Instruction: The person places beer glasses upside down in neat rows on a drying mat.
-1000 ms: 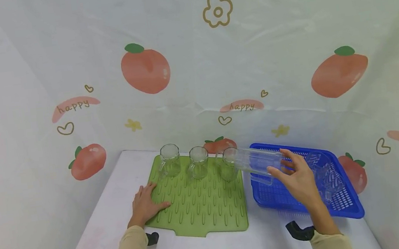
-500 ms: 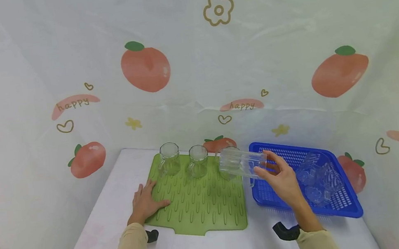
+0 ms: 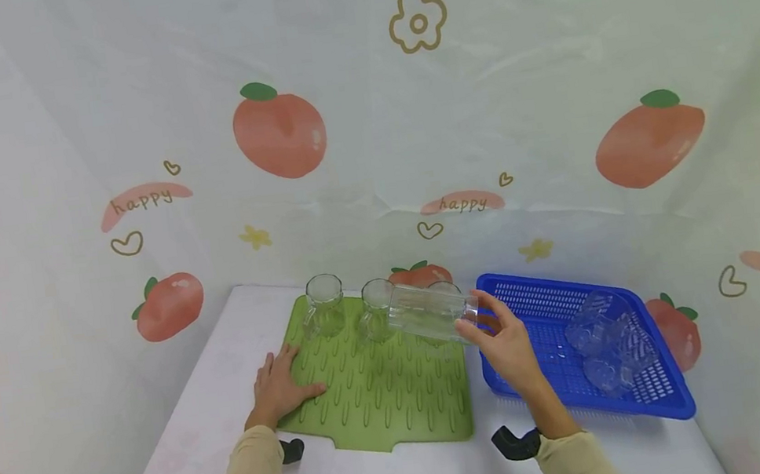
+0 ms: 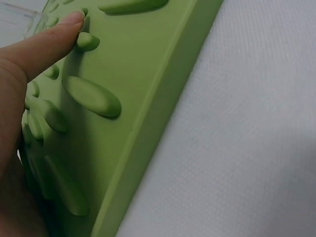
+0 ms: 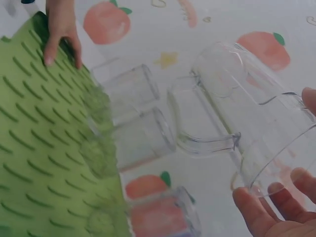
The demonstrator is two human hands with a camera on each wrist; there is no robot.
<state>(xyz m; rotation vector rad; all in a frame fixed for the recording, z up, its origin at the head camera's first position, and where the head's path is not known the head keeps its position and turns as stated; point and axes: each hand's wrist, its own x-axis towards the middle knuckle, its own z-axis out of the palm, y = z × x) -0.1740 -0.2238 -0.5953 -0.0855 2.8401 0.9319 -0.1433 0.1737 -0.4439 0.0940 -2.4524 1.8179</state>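
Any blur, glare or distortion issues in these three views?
Head view: wide-angle bend at the edges, even soft light, held glass mug slightly smeared. Left wrist view: very close, thumb soft, green mat sharp, no glare. Right wrist view: mug and fingertips blurred; clear glass blends into the backdrop.

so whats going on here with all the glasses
A person is carrying a clear glass mug on its side in the right hand, above the far right part of a green ridged drying mat. Three clear mugs stand in a row along the mat's far edge. The left hand rests flat on the mat's left edge. A blue basket to the right holds more clear glasses.
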